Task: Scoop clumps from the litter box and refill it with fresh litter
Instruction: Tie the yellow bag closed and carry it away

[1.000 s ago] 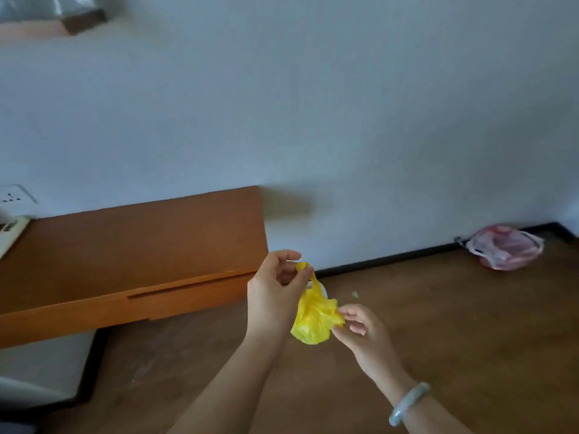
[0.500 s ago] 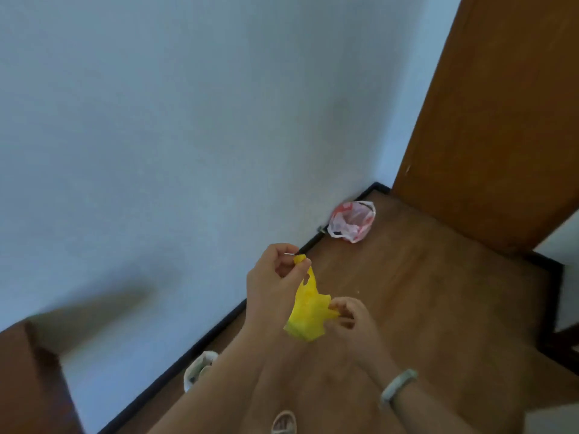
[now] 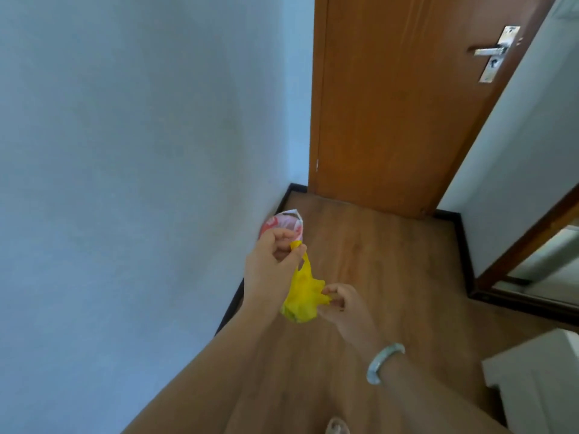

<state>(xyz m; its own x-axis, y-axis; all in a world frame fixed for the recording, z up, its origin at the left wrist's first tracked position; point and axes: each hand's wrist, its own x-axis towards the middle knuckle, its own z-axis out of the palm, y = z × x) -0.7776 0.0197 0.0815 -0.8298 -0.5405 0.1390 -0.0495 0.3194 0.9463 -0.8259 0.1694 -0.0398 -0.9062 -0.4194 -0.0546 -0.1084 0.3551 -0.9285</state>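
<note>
A small crumpled yellow plastic bag (image 3: 302, 292) hangs in front of me above the wooden floor. My left hand (image 3: 269, 264) pinches one of its handles at the top. My right hand (image 3: 340, 303), with a pale jade bangle on the wrist, pinches the bag's edge from the right side. No litter box, scoop or litter is in view.
A pink-and-white plastic bag (image 3: 283, 225) lies on the floor against the pale wall, partly behind my left hand. A brown wooden door (image 3: 398, 114) with a metal handle (image 3: 493, 51) stands ahead. A white object (image 3: 539, 380) sits at the lower right. A dark-framed mirror (image 3: 539, 264) leans at the right.
The view has swung right, from the wooden desk to the corner and the door. Both hands keep hold of the yellow bag, and the pink bag on the floor is now closer.
</note>
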